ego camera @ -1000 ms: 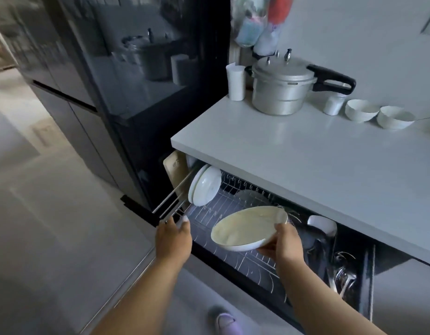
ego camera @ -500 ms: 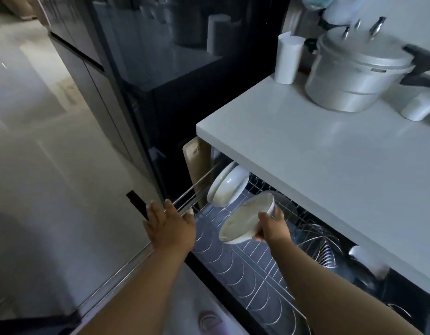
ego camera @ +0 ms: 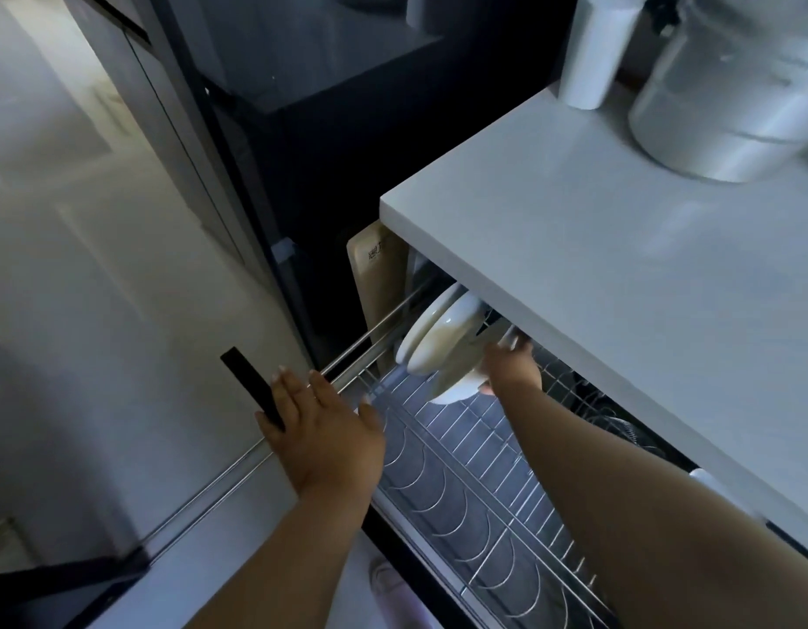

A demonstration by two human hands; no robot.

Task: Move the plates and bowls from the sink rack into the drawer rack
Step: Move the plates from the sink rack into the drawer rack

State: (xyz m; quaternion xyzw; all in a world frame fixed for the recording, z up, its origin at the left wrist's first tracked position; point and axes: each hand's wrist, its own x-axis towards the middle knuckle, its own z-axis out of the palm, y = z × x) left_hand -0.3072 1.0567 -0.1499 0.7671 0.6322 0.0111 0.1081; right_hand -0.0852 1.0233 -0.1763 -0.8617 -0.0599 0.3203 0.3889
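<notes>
Low in the frame, your two forearms reach up from the bottom edge over the pulled-out drawer rack, whose wire slots run diagonally from lower right toward the centre. Just left of centre, your left hand lies flat with fingers straight and spread, palm down over the drawer's front corner, its fingertips by the black handle. I cannot tell whether it presses on the rail or hovers just above it.

Further in, right of centre, your right hand grips the rim of a white bowl, tipped on edge and low among the rack's wires. It stands just beside two white plates that are upright in slots at the rack's far end, partly under the counter lip.

Behind these, a beige cutting board stands on edge. In the upper right, the white countertop carries a white cup and a metal pot.
</notes>
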